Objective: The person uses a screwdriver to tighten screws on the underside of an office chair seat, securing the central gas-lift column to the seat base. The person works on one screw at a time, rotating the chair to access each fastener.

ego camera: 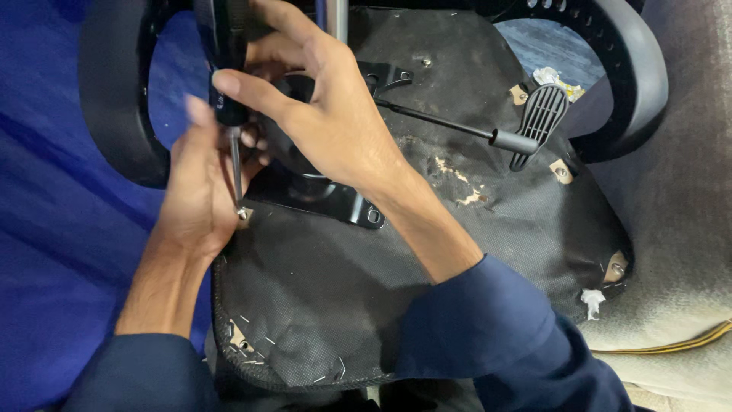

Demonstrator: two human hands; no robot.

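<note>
Blue floor; black-handled screwdriver (229, 91) upright on seat underside (320, 290).

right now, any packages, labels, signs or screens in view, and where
No packages, signs or screens show.
Crumpled wrapper-like scrap: by the right armrest, above the ribbed black lever paddle; white and yellow, too small to tell whether it is a label.
Torn white scrap: at the seat base right edge; small, ragged.
</note>
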